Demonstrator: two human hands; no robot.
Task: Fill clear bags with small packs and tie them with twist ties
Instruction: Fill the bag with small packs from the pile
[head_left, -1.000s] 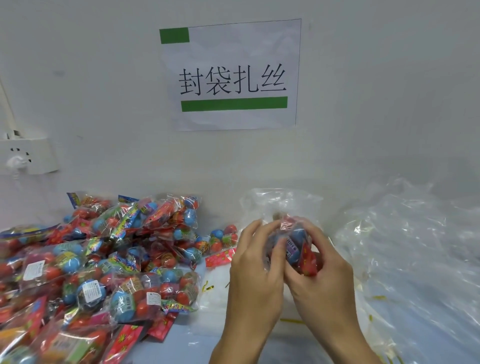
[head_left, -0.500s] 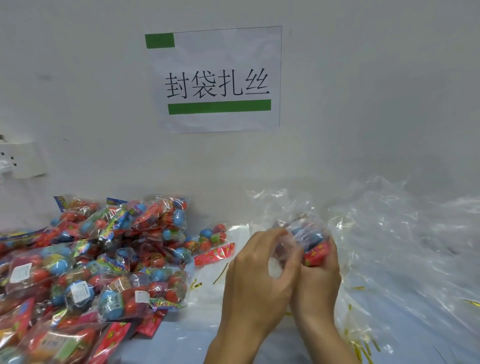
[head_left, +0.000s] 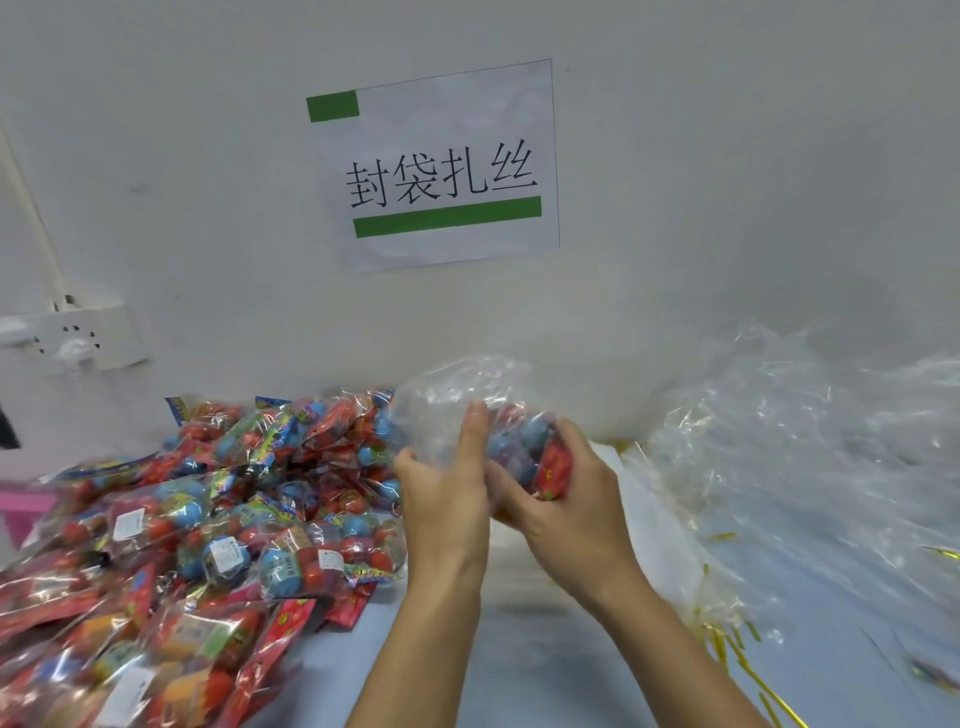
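Note:
Above the table's middle I hold a clear bag (head_left: 447, 395) with red and blue small packs (head_left: 524, 441) inside it. My left hand (head_left: 447, 493) grips the bag's empty open end, thumb up along the plastic. My right hand (head_left: 566, 499) curls round the filled end, where a red pack corner shows between the fingers. Gold twist ties (head_left: 727, 644) lie scattered on the table to the right. A big heap of filled, tied bags (head_left: 208, 519) covers the table's left side.
A crumpled pile of empty clear bags (head_left: 810, 447) fills the right side against the wall. A paper sign (head_left: 441, 166) hangs on the wall. A white power socket (head_left: 78, 338) sits at the left wall, a pink box edge (head_left: 26, 509) below it.
My left hand has slid from the packs out to the bag's empty end, which now stretches up and left. The right hand keeps its grip on the filled end.

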